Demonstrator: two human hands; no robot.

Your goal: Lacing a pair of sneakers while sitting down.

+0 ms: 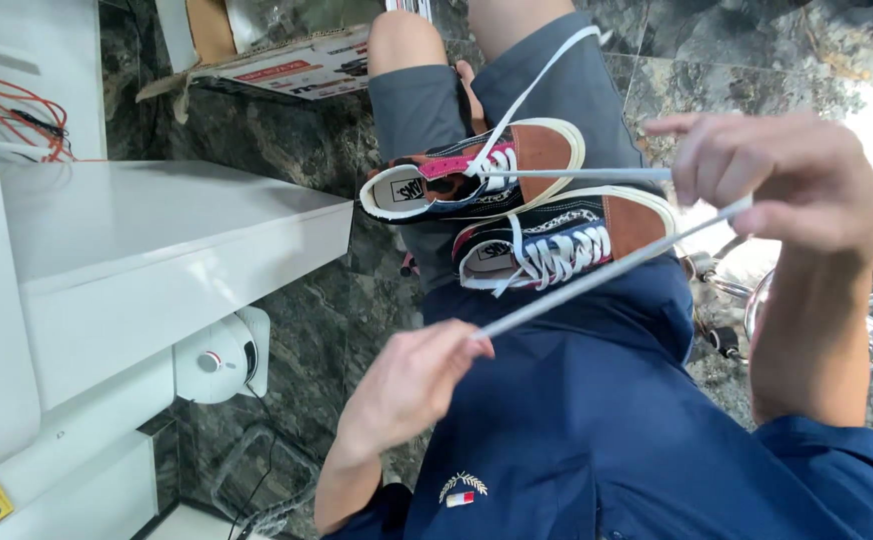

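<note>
- Shoelace (607, 272), white, stretched taut between both hands; left hand (412, 385) pinches one end, right hand (772, 180) grips the other run.
- Sneakers: upper sneaker (472, 172) and lower sneaker (562, 240) rest on the person's lap.
- White shelf (147, 235) stands beside.

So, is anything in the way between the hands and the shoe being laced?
Nothing visible. The white lace runs clear from the upper shoe to the right hand; a second stretch runs taut from there to the left hand, passing just by the lower shoe.
</note>
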